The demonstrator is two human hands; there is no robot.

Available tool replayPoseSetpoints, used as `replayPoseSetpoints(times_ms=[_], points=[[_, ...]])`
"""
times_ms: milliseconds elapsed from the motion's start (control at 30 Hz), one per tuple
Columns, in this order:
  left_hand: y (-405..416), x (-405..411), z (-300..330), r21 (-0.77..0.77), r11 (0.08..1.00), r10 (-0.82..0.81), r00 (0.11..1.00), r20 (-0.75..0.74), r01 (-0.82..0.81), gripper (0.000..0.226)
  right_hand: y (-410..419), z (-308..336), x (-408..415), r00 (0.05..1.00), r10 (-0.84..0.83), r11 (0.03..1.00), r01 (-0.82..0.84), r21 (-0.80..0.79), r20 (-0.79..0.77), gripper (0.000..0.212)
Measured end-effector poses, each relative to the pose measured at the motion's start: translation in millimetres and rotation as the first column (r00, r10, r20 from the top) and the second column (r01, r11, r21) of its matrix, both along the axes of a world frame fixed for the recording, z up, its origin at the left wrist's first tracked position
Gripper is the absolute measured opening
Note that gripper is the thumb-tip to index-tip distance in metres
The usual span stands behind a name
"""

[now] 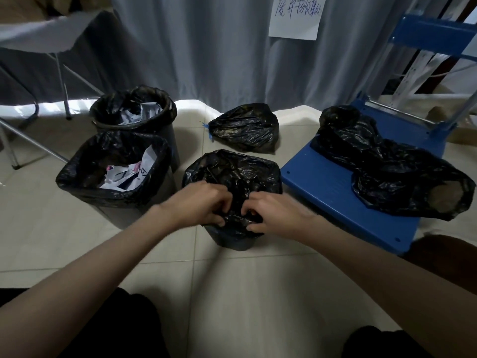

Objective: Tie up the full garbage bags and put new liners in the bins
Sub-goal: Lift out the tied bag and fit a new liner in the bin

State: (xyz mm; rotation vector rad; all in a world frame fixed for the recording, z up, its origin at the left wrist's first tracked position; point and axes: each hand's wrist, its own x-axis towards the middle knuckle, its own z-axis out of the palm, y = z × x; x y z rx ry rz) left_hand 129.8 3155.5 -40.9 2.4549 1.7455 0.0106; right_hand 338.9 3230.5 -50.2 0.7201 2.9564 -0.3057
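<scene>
While both your hands were curled at the near rim of the front bin (233, 239), your left hand (198, 204) and right hand (271, 214) had their fingers pinched shut on bunched black bag (232, 171) plastic. Film judged thin, soft, slippery; best gripped in gathered folds at the rim. Two paper-filled bins (113, 177) stood close on the left, a blue chair (322, 187) close on the right; floor (245, 293) toward you was open.
</scene>
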Motion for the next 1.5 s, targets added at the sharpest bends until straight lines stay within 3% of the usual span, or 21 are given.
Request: replayPoseSetpoints(times_ms=[67, 167, 333, 500, 567, 700, 833, 933, 1033, 1167, 1267, 1333, 1400, 1500], points=[[3, -18, 6, -0.048, 0.997, 0.06, 0.995, -0.077, -0.063, 0.039, -2, -2, -7, 0.999, 0.026, 1.0, -0.026, -0.006, 0.041, 0.024], [1, -40, -1, -0.047, 0.988, 0.137, 0.98, -0.145, -0.145, 0.032, 2, -2, -8, 0.998, 0.022, 0.998, -0.018, -0.063, 0.062, 0.006], [-9, -44, -21, 0.089, 0.988, 0.141, 0.968, -0.206, -0.125, 0.018, 13, 3, 2, 0.991, -0.074, 0.977, 0.094, -0.193, 0.108, 0.013], [-15, -23, -36, 0.244, 0.969, 0.106, 0.957, -0.271, -0.039, 0.029, 23, 2, 15, 0.985, -0.117, 0.96, 0.144, -0.241, 0.123, 0.02], [-17, -15, -48, 0.258, 0.964, 0.146, 0.936, -0.321, -0.063, 0.045, 26, 1, 19, 0.983, -0.112, 0.966, 0.141, -0.218, 0.143, 0.023], [-17, -11, -50, 0.208, 0.971, 0.187, 0.921, -0.343, -0.12, 0.074, 27, 0, 24, 0.987, -0.083, 0.989, 0.099, -0.111, 0.137, 0.028], [-5, -23, -18, 0.061, 0.989, 0.143, 0.987, -0.08, -0.138, 0.078, 28, -2, 25, 0.986, -0.068, 0.995, 0.077, -0.057, 0.153, 0.016], [3, -27, -11, 0.127, 0.973, 0.187, 0.981, 0.052, -0.192, 0.061, 26, -4, 23, 0.994, -0.073, 0.994, 0.079, -0.072, 0.079, 0.028], [13, -25, -23, 0.156, 0.979, 0.137, 0.99, -0.037, -0.13, 0.04, 25, -5, 19, 0.996, -0.065, 0.996, 0.069, -0.055, 0.066, 0.049], [24, -18, -35, 0.01, 0.976, 0.216, 0.95, -0.225, -0.22, 0.049, 22, -5, 16, 0.99, -0.107, 0.991, 0.113, -0.074, 0.09, 0.063], [37, -9, -28, 0.082, 0.974, 0.224, 0.896, -0.383, -0.209, 0.045, 25, 0, 9, 0.989, -0.148, 0.989, 0.148, -0.013, -0.015, 0.061], [49, 1, -24, 0.103, 0.98, 0.195, 0.914, -0.356, -0.169, 0.048, 31, 1, -1, 0.987, -0.155, 0.984, 0.159, 0.078, -0.051, 0.045], [59, 10, -24, -0.01, 0.991, 0.13, 0.957, -0.26, -0.137, 0.061, 37, 1, -11, 0.986, -0.164, 0.984, 0.161, 0.074, 0.036, 0.031], [72, 16, -32, -0.256, 0.951, 0.11, 0.962, -0.249, -0.175, 0.081, 43, -14, -28, 0.97, -0.138, 0.99, 0.141, 0.0, 0.202, 0.062]])
